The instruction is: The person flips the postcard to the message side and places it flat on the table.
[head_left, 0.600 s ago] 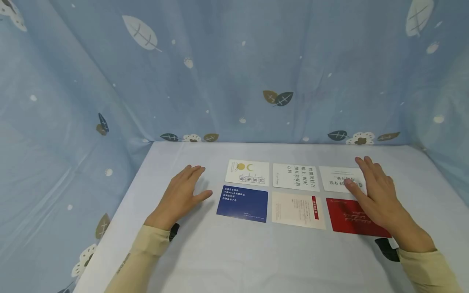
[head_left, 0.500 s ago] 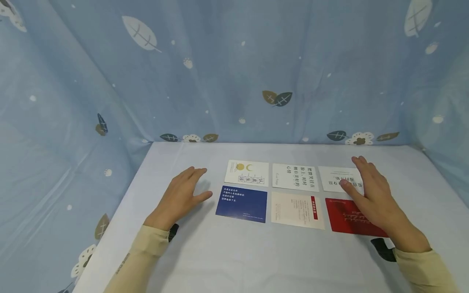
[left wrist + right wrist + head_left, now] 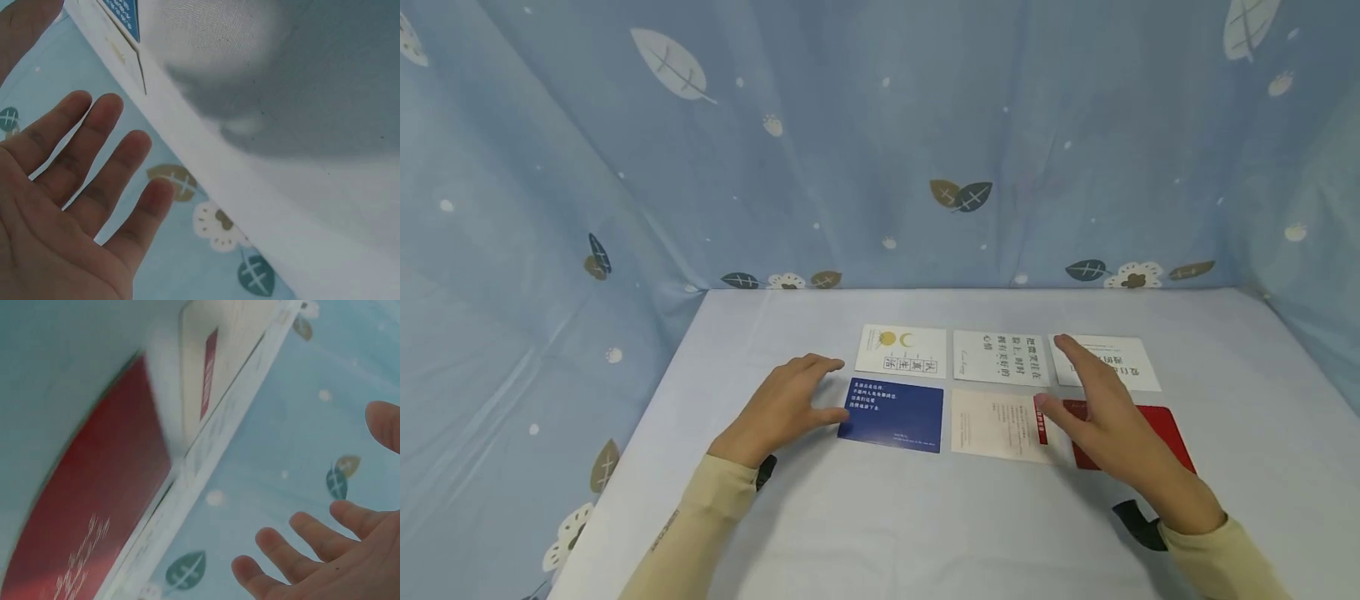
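Two rows of cards lie flat on the white tabletop. In the back row are a white card with a yellow sun and moon (image 3: 902, 350), a white card with dark characters (image 3: 1002, 358) and another white card (image 3: 1131, 358). The front row holds a blue card (image 3: 891, 415), a cream card with a red strip (image 3: 992, 423) and a red card (image 3: 1165, 433). My left hand (image 3: 782, 408), fingers spread, hovers at the blue card's left edge, its thumb tip overlapping that edge. Over the red card hangs my right hand (image 3: 1112, 425), hiding part of it. Both hands hold nothing.
A white cloth-covered table (image 3: 880, 517) carries the cards. Blue patterned fabric (image 3: 850, 150) rises behind it and along both sides. Dark wrist straps (image 3: 1138, 525) show under the sleeves.
My right hand has moved left, from over the red card's right part toward the cream card. My left hand has shifted slightly right, closer to the blue card. The cards stay put.
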`<state>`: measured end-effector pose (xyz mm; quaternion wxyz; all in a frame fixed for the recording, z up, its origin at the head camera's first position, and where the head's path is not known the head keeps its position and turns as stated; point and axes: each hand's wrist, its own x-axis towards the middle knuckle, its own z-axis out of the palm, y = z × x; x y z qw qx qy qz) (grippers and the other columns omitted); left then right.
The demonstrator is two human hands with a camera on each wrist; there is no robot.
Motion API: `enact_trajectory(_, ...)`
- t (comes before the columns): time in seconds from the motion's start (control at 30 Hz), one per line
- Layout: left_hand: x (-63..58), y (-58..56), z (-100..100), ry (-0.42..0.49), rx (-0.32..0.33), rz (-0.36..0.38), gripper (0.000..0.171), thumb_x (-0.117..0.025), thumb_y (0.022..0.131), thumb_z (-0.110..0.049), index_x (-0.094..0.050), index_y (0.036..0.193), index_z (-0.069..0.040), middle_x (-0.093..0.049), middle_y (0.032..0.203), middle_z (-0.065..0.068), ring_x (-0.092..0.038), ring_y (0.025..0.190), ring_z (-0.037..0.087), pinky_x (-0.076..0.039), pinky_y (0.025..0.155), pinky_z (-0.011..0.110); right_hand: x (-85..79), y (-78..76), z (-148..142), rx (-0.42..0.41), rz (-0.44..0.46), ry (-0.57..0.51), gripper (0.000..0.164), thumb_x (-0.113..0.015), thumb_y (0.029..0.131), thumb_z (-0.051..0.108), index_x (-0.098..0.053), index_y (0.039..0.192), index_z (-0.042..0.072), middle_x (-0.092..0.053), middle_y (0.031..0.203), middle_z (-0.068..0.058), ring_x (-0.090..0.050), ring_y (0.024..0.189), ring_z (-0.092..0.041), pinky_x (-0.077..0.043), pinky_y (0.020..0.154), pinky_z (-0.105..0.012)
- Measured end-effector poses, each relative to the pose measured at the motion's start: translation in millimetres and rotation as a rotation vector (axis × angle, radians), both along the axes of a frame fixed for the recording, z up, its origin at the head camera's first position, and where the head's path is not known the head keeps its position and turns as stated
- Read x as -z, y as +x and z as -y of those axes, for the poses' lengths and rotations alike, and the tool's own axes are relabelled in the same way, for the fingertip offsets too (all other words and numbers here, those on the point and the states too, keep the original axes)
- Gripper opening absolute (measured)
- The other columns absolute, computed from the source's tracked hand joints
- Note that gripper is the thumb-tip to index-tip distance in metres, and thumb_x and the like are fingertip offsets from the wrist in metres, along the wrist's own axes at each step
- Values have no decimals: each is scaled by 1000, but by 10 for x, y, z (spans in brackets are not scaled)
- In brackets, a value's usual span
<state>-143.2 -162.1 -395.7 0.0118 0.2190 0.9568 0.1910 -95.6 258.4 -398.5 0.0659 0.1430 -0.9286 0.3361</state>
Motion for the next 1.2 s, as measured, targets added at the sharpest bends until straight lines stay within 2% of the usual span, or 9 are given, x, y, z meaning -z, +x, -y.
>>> enact_trajectory(0.13, 17, -40, -37, -8, -2, 38, 75, -89, 78, -41, -59, 140, -11, -59, 140, 8, -52, 131, 31, -38, 110, 52, 30, -22, 121, -35, 6, 2, 88, -75, 92, 26, -23, 161, 8, -28, 162, -19, -28, 144, -46, -26, 109, -71)
enact_trajectory(0.33, 34, -61, -75, -21, 9, 86, 80, -90, 75, -41, -57, 142, -12, -55, 145, 9, -48, 136, 32, -36, 113, 51, 88, 1, 282, -19, 20, 60, 91, -82, 86, 26, -30, 159, 12, -35, 159, -17, -32, 142, -44, -30, 107, -71)
enact_trajectory(0.6, 52, -73, -99, -34, 35, 77, 84, -91, 73, -41, -57, 143, -9, -55, 145, 10, -49, 135, 32, -36, 113, 51, 94, -18, 458, -37, 68, 64, 101, -83, 85, 29, -20, 163, 16, -34, 160, -14, -31, 143, -41, -31, 109, -68)
enact_trajectory(0.87, 85, -73, -95, -39, 32, 99, 84, -91, 75, -41, -55, 144, -9, -54, 146, 10, -47, 137, 32, -34, 114, 52, 127, -48, 585, -33, 103, 102, 97, -83, 84, 36, -27, 161, 18, -43, 156, -11, -40, 133, -36, -44, 100, -62)
enact_trajectory(1.0, 82, -78, -97, -40, 40, 96, 85, -90, 75, -41, -55, 144, -9, -54, 146, 11, -47, 138, 32, -33, 114, 51, 140, -69, 645, -51, 89, 111, 91, -83, 84, 37, -34, 158, 17, -50, 150, -12, -43, 129, -35, -41, 101, -60)
enact_trajectory(1.2, 79, -88, -118, -41, 48, 115, 85, -91, 74, -41, -55, 145, -10, -54, 147, 9, -45, 139, 30, -32, 115, 49, 148, -89, 751, -76, 69, 156, 90, -82, 84, 41, -36, 157, 15, -54, 145, -15, -44, 125, -35, -35, 104, -60)
